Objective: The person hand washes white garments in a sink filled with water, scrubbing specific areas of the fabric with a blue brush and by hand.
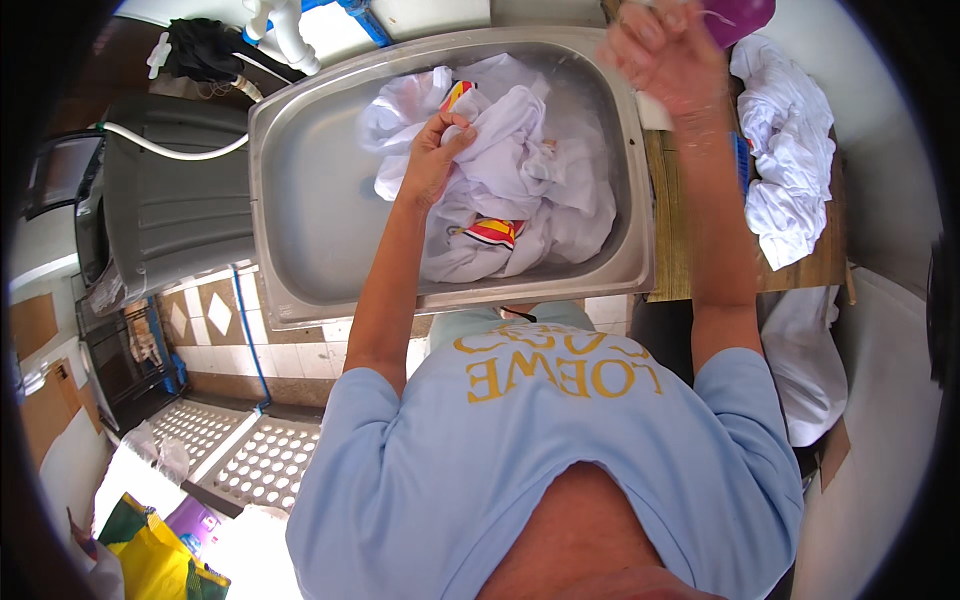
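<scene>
White wet clothes (510, 130) with red, yellow and black trim lie heaped in water in a metal sink (330, 160). My left hand (438, 150) is closed on a fold of a white garment near the middle of the heap. Raised above the sink's far right corner is my right hand (665, 55), smeared by motion. Its fingers look partly curled, but whether anything is in them does not show. Right beside it, cut off by the top edge, is a smooth purple object (740, 18) whose kind I cannot make out.
Bundled white cloth (787, 150) lies on a wooden board (668, 220) to the right, beside a blue brush-like object (741, 160). More white cloth (805, 360) hangs below. Left of the sink are a grey ribbed surface (175, 195) and a white hose (175, 152).
</scene>
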A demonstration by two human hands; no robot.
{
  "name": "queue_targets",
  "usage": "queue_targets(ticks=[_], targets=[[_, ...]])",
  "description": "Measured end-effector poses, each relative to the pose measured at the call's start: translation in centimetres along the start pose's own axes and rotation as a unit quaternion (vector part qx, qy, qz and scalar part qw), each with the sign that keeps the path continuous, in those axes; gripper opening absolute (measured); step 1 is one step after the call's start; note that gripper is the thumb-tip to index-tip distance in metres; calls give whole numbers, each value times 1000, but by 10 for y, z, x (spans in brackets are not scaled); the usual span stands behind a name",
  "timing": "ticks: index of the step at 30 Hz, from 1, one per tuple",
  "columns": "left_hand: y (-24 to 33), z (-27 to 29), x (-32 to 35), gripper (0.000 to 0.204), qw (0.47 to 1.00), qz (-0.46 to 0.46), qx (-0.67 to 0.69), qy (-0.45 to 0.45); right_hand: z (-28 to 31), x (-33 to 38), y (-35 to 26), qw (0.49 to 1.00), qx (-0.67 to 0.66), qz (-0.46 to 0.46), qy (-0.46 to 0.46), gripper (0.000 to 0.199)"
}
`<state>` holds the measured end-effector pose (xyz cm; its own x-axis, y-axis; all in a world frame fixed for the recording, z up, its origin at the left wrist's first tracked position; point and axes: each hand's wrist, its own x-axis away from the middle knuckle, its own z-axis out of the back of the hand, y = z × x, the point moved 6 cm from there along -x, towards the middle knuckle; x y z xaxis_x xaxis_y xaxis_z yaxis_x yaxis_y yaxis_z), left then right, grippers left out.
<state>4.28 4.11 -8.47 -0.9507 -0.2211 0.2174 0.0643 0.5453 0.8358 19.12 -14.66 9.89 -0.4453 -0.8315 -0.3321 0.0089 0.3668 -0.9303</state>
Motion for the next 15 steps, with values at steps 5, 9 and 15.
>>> queue_targets(ticks=[5,9,15], targets=[[-1,2,8,19,999,-8,41,-3,-16,20,68,824,532,-150,-125,15],[-1,11,4,20,998,-50,38,-2,-40,-3,-16,991,115,-69,-20,17],[-6,13,-1,20,998,-55,25,-15,-27,-4,17,837,481,-248,-82,27]])
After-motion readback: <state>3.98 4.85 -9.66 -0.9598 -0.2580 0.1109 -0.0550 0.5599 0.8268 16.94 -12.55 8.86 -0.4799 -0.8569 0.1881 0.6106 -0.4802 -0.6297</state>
